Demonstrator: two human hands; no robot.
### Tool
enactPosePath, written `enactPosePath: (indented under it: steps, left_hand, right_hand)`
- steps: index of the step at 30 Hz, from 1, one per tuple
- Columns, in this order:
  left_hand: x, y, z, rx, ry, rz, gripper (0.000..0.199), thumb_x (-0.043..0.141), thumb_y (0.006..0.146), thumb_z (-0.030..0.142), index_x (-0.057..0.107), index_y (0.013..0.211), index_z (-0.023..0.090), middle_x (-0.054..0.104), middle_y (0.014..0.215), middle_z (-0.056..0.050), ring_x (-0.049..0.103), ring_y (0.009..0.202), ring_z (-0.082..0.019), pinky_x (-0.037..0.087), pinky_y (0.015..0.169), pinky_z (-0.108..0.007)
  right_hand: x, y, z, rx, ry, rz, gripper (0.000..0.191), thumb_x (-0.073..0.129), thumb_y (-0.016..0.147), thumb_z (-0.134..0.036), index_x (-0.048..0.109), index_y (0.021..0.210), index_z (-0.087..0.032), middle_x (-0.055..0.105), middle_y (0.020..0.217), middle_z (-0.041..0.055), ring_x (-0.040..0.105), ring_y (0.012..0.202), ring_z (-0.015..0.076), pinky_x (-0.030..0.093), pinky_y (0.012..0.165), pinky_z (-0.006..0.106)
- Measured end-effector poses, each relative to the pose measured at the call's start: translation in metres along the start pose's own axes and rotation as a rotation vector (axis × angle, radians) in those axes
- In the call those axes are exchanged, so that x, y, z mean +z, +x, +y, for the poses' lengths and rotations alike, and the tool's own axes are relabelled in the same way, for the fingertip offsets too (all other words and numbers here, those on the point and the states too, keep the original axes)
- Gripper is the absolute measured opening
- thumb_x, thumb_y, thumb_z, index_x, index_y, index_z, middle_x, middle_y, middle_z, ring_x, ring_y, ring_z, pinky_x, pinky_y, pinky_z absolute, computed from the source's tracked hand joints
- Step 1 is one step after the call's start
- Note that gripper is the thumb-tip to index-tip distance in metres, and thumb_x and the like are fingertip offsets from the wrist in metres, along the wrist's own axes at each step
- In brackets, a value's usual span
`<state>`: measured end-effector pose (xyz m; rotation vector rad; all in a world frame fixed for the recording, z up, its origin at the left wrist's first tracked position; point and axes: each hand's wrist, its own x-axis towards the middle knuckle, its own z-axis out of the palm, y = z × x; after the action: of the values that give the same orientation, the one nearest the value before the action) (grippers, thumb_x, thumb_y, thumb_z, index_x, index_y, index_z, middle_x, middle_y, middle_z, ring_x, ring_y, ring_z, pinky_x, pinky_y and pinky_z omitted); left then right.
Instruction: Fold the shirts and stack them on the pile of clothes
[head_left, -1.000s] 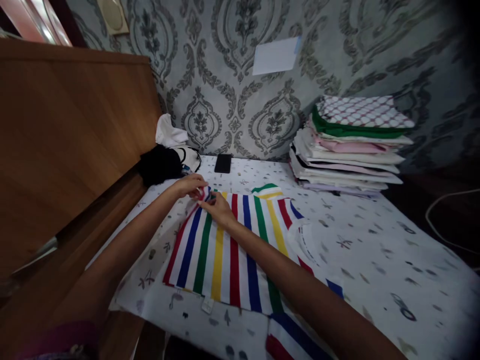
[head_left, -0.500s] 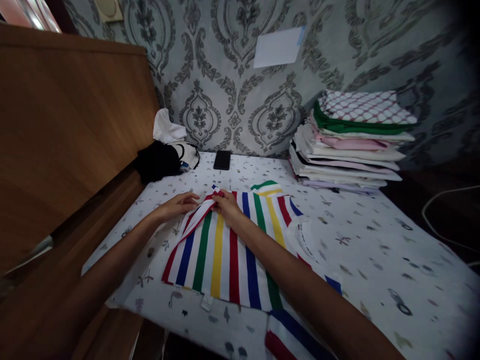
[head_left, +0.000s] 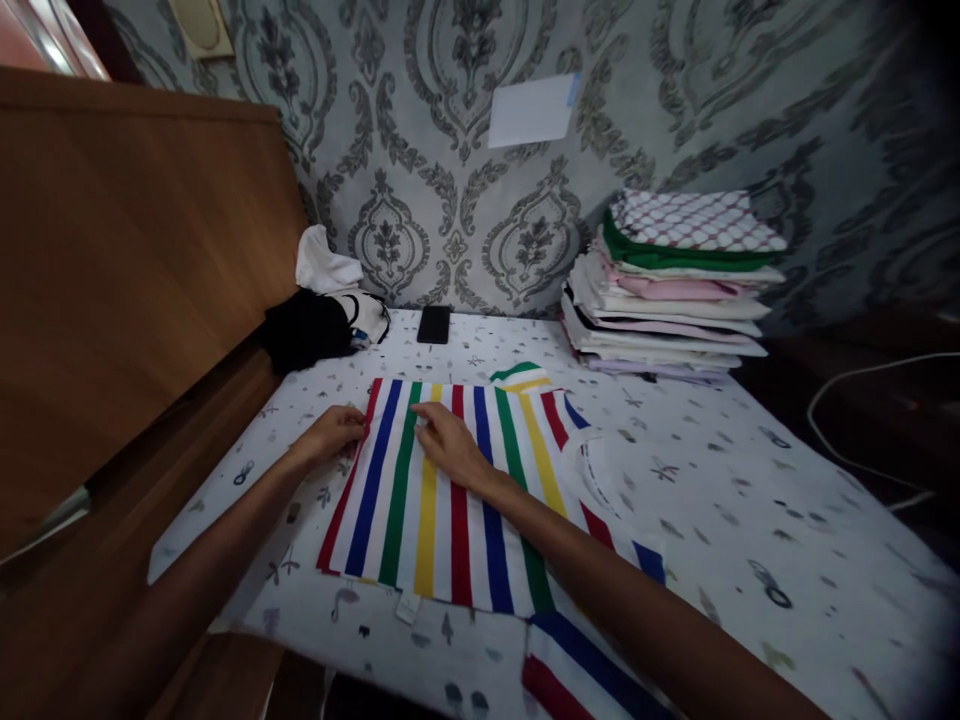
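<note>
A T-shirt (head_left: 480,510) with red, blue, green and yellow stripes on white lies spread on the patterned sheet, its collar to the right and its hem to the left. At the hem, my left hand (head_left: 336,432) has its fingers closed on the red-striped edge. My right hand (head_left: 452,445) rests over the upper left part of the shirt, fingers loosely bent and apart, with no cloth visibly gripped. A small white label (head_left: 408,607) sticks out from the near side. My right forearm covers part of the shirt's near right side.
At the back right stands a tall stack of folded clothes (head_left: 667,310). Black and white garments (head_left: 315,325) lie heaped at the back left beside a wooden panel (head_left: 142,270). A dark phone-like object (head_left: 433,325) lies near the wall. A pale cable (head_left: 825,440) hangs at the right.
The folded-over hem corner now lies flat. My right hand has let go of it and moved slightly right and down; my left hand has come to the hem edge. The view has shifted a little.
</note>
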<state>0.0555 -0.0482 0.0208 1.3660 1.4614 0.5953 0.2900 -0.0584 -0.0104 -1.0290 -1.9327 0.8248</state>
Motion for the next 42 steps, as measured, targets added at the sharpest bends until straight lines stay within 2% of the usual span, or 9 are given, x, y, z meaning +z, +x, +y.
enactPosePath:
  steps: [3,8,18,22,26,29,34,39,42]
  left_hand:
    - [0.002,-0.002,0.001,0.002,0.019,0.014,0.012,0.063,0.064,0.023,0.056,0.073,0.018,0.05,0.046,0.007,0.049,0.04,-0.01,0.033,0.042,-0.021]
    - [-0.002,-0.003,-0.004,0.039,0.051,0.043,0.02,0.062,0.061,0.027,0.056,0.078,0.019,0.051,0.045,0.007,0.05,0.039,-0.012,0.032,0.042,-0.021]
    - [0.005,-0.002,-0.008,0.044,0.045,0.064,0.026,0.062,0.065,0.028,0.048,0.086,0.021,0.05,0.047,0.011,0.046,0.036,-0.011,0.03,0.038,-0.019]
    - [0.009,-0.004,-0.006,0.044,0.112,0.123,0.022,0.059,0.07,0.023,0.048,0.089,0.022,0.048,0.05,0.012,0.044,0.037,-0.01,0.031,0.038,-0.019]
    - [0.007,-0.007,-0.005,0.067,0.333,0.202,0.021,0.055,0.074,0.015,0.052,0.094,0.022,0.055,0.059,0.009,0.052,0.047,-0.011,0.036,0.045,-0.02]
    - [0.005,-0.009,-0.007,0.127,0.434,0.25,0.025,0.056,0.074,0.012,0.054,0.097,0.022,0.059,0.063,0.007,0.056,0.054,-0.012,0.038,0.05,-0.02]
    - [0.004,-0.013,-0.007,0.008,0.174,0.184,0.021,0.061,0.078,0.015,0.048,0.092,0.022,0.054,0.055,0.01,0.049,0.04,-0.01,0.037,0.043,-0.02]
    - [0.002,-0.028,-0.004,-0.076,0.031,0.017,0.033,0.076,0.073,0.023,0.047,0.091,0.021,0.051,0.049,0.011,0.041,0.034,-0.007,0.025,0.037,-0.018]
    - [0.002,-0.04,-0.006,-0.126,-0.004,-0.054,0.039,0.08,0.07,0.025,0.047,0.09,0.021,0.052,0.05,0.011,0.039,0.034,-0.006,0.023,0.036,-0.018]
  right_hand:
    - [-0.013,-0.019,-0.001,-0.071,-0.342,-0.093,0.04,0.046,0.097,-0.026,0.054,0.135,-0.016,0.055,0.142,0.018,0.048,0.136,0.0289,0.04,0.112,0.051]
    - [-0.047,-0.045,0.008,0.102,-0.675,-0.108,0.046,0.047,0.099,-0.032,0.052,0.14,-0.011,0.045,0.152,0.0208,0.038,0.145,0.0317,0.027,0.119,0.053]
    - [-0.134,-0.088,0.037,0.367,-0.999,0.014,0.044,0.034,0.099,-0.025,0.057,0.133,-0.009,0.053,0.145,0.0199,0.044,0.139,0.0315,0.032,0.115,0.051]
    - [-0.12,-0.081,0.031,0.33,-1.026,0.04,0.047,0.034,0.098,-0.026,0.055,0.137,-0.009,0.05,0.148,0.0212,0.041,0.141,0.0345,0.033,0.114,0.055]
    - [-0.094,-0.081,0.019,0.192,-0.912,-0.097,0.058,0.03,0.101,-0.042,0.043,0.149,-0.013,0.039,0.158,0.015,0.035,0.146,0.0285,0.032,0.118,0.048]
    - [-0.099,-0.091,0.02,0.281,-0.95,-0.117,0.057,0.025,0.102,-0.036,0.045,0.148,-0.009,0.042,0.155,0.018,0.037,0.145,0.0296,0.031,0.118,0.05]
    - [-0.105,-0.1,0.003,0.376,-1.007,-0.093,0.054,0.027,0.101,-0.028,0.048,0.143,-0.002,0.041,0.154,0.0236,0.035,0.145,0.0349,0.03,0.118,0.054]
    - [-0.053,-0.115,-0.04,0.132,-0.762,-0.247,0.059,0.033,0.102,-0.052,0.038,0.153,-0.023,0.033,0.162,0.011,0.032,0.148,0.0306,0.033,0.118,0.055]
    - [-0.031,-0.128,-0.047,0.008,-0.719,-0.287,0.062,0.033,0.101,-0.057,0.035,0.154,-0.025,0.032,0.162,0.0125,0.028,0.15,0.0303,0.029,0.119,0.057]
